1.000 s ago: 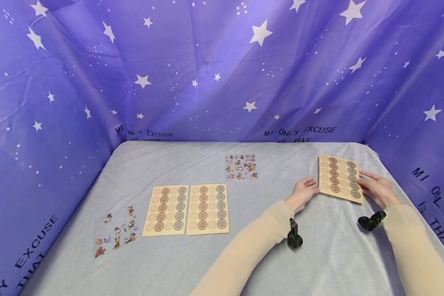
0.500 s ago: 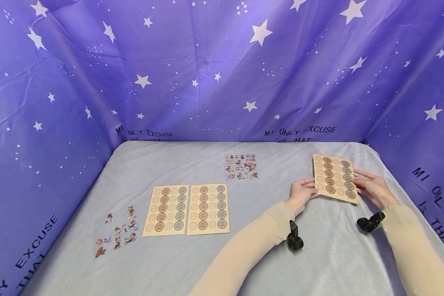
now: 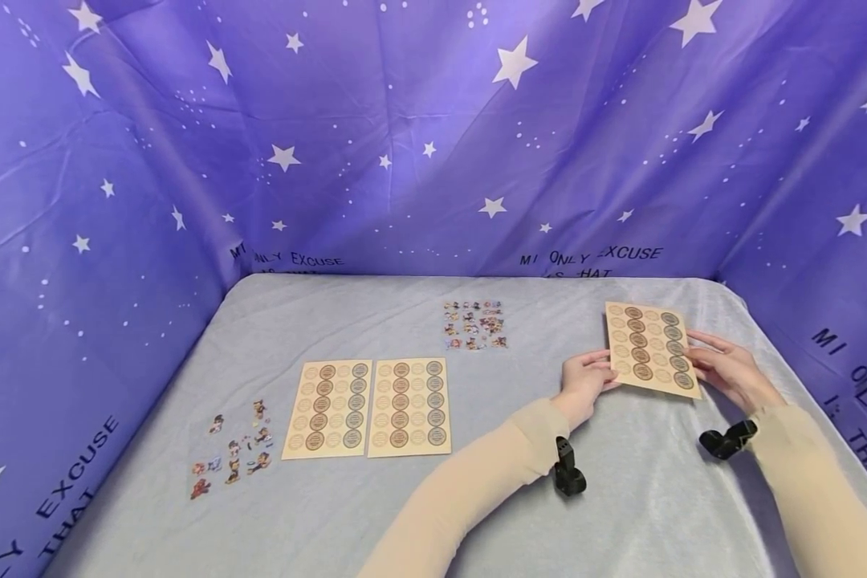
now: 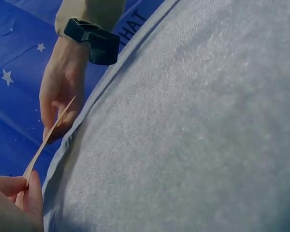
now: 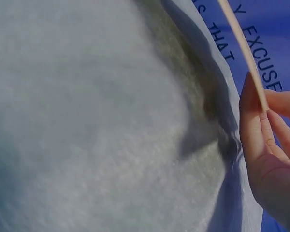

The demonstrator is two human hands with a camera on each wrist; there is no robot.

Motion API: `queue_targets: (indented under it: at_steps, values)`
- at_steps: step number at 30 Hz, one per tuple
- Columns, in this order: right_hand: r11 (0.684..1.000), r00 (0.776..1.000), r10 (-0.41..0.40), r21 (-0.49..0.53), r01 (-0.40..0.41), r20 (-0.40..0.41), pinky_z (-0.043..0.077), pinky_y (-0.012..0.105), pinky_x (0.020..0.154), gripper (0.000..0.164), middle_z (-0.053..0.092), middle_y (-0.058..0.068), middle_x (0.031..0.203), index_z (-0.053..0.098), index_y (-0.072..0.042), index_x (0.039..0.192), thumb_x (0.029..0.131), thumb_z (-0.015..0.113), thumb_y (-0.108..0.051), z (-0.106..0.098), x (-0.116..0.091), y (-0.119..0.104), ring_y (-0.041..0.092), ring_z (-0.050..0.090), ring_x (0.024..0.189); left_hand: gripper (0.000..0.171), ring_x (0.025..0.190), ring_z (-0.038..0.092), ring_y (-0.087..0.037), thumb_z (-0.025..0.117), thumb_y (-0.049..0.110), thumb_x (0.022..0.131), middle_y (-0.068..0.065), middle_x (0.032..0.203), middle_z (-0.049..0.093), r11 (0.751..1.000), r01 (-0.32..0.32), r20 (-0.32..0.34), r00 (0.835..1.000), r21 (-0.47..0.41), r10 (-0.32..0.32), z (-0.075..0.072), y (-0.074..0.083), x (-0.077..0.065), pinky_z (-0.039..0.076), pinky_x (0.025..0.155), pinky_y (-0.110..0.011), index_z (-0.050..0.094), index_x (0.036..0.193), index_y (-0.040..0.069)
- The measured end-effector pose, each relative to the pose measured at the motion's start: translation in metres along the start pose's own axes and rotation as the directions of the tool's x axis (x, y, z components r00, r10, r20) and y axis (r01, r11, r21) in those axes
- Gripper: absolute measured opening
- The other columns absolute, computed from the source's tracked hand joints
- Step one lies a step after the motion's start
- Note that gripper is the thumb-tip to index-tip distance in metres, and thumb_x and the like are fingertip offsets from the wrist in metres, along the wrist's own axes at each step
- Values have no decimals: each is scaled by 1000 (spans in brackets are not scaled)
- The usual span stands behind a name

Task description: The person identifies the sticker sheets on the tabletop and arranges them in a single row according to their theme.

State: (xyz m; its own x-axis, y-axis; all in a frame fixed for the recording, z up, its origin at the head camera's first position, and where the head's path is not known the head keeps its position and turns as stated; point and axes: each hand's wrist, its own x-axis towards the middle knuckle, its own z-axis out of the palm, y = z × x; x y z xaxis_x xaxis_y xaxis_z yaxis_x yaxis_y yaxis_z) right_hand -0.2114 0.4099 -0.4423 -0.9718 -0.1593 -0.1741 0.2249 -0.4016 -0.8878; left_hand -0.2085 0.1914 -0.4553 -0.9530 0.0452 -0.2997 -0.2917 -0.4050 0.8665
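Observation:
Both hands hold a tan sheet of round stickers (image 3: 653,347) raised above the right part of the table, its printed face towards the head camera. My left hand (image 3: 584,384) pinches its lower left edge between thumb and fingers. At the opposite edge, my right hand (image 3: 737,374) grips the sheet with the thumb in front and fingers behind. Seen edge-on in the left wrist view, the sheet (image 4: 48,140) spans between the two hands. The right wrist view shows the sheet's edge (image 5: 246,53) pinched in the right hand (image 5: 266,159).
Two similar tan sticker sheets (image 3: 327,409) (image 3: 409,408) lie side by side left of centre. A clear sheet of cartoon stickers (image 3: 475,325) lies at the back middle, another (image 3: 231,449) at the left. Starry purple cloth (image 3: 433,144) surrounds the grey-covered table (image 3: 506,530).
Held by both hands, the tan sticker sheet has shifted a little to the left. The left hand has moved left with it. The sheets on the table lie as before.

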Motion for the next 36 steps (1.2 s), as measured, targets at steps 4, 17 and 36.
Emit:
queue_targets:
  at_steps: [4, 17, 36]
  values:
    - [1000, 999, -2, 20, 1, 32, 53, 25, 68, 39, 68, 8, 84, 68, -16, 95, 85, 44, 13, 4, 0, 1, 15, 64, 78, 35, 72, 64, -26, 54, -24, 67, -15, 73, 64, 999, 42, -51, 998, -5, -42, -2, 10, -8, 55, 61, -33, 67, 89, -1]
    - [999, 997, 1, 35, -3, 76, 53, 26, 70, 42, 68, 9, 85, 67, -15, 97, 86, 40, 15, 31, -4, 3, 17, 64, 79, 36, 66, 63, -22, 55, -24, 65, -12, 71, 64, 999, 40, -58, 998, 1, -40, -23, 24, -22, 55, 59, -32, 67, 90, 0]
    - [1000, 996, 3, 1, -3, 84, 53, 28, 70, 41, 67, 10, 85, 65, -16, 99, 84, 43, 15, 73, -3, 13, 18, 65, 79, 36, 59, 60, -16, 56, -21, 66, -9, 68, 61, 999, 24, -19, 1000, 31, -23, -66, 39, -33, 55, 59, -31, 65, 94, -1]
